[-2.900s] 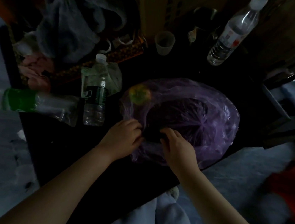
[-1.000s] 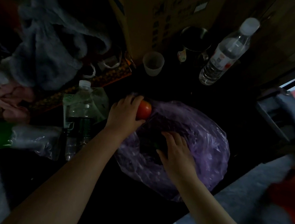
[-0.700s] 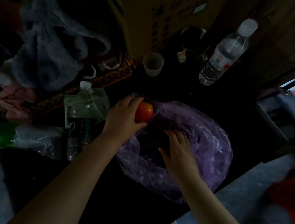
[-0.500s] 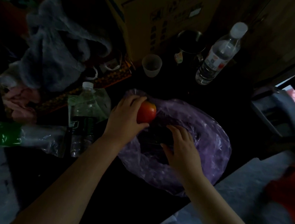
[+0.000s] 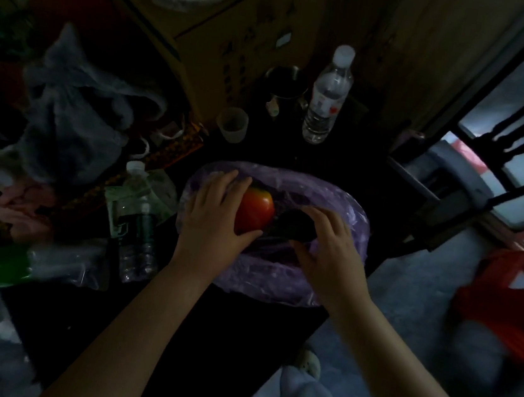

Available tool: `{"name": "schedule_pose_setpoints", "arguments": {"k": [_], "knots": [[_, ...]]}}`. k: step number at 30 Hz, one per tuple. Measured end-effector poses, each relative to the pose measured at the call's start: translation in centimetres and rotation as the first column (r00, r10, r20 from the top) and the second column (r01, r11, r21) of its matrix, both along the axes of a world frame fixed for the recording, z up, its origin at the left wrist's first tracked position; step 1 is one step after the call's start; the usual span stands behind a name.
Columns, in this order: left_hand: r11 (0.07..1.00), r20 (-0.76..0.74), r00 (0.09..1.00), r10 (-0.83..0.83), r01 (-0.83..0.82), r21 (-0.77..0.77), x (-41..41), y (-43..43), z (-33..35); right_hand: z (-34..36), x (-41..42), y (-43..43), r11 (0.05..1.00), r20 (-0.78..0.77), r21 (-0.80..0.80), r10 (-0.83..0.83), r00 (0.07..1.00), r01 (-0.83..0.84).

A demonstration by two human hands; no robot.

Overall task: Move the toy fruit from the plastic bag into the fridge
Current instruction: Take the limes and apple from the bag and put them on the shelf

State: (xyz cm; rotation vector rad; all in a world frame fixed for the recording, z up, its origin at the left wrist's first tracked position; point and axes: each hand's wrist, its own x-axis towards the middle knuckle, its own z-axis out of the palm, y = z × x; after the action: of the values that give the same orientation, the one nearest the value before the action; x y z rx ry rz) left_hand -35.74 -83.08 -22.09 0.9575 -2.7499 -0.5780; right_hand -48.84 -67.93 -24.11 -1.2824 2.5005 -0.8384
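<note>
My left grip (image 5: 215, 222) is curled round the red toy fruit (image 5: 254, 210), thumb underneath, at the left side of the purple plastic bag (image 5: 277, 279) on the desk (image 5: 108, 311). My right grip (image 5: 330, 249) arches over a dark item (image 5: 293, 225) inside the bag. Contact unclear: cannot tell.

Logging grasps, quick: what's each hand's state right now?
Left hand: gripping the red toy fruit.
Right hand: curved over a dark item in the purple bag; whether it grips cannot be told.
</note>
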Motion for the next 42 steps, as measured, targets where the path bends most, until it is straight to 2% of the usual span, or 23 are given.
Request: {"name": "schedule_pose_setpoints", "arguments": {"k": [2,4,9,14,18,26,32,42], "knots": [[0.998,-0.019,0.998,-0.053,0.053,-0.022,-0.5,0.9,0.9,0.8,0.0,1.4,0.998,-0.027,-0.040,-0.040,0.999,0.039],[0.995,-0.047,0.994,-0.101,0.102,0.018,-1.3,2.0,1.9,1.6,0.0,3.0,0.995,-0.051,-0.062,-0.081,0.995,0.078],[0.968,-0.192,0.953,-0.234,0.246,0.040,-3.4,5.6,3.8,4.5,0.1,7.8,0.964,-0.106,-0.122,-0.250,0.963,0.236],[0.901,-0.336,0.846,-0.413,0.433,-0.017,-5.5,10.5,6.0,8.1,1.2,14.3,0.911,-0.188,-0.179,-0.403,0.895,0.373],[0.843,-0.398,0.759,-0.516,0.533,-0.076,-6.0,16.3,8.7,11.0,3.5,20.4,0.838,-0.245,-0.232,-0.541,0.804,0.493],[0.625,-0.465,0.505,-0.727,0.767,-0.143,-2.3,30.3,12.6,14.9,14.1,33.9,0.624,-0.302,-0.242,-0.776,0.553,0.743],[0.404,-0.444,0.313,-0.840,0.906,-0.125,4.3,41.6,13.8,15.7,25.2,44.8,0.473,-0.317,-0.246,-0.864,0.391,0.846],[-0.072,-0.417,-0.140,-0.898,0.982,-0.175,15.2,59.7,17.5,18.8,42.5,57.8,0.043,-0.347,-0.345,-0.934,-0.084,0.938]]}}
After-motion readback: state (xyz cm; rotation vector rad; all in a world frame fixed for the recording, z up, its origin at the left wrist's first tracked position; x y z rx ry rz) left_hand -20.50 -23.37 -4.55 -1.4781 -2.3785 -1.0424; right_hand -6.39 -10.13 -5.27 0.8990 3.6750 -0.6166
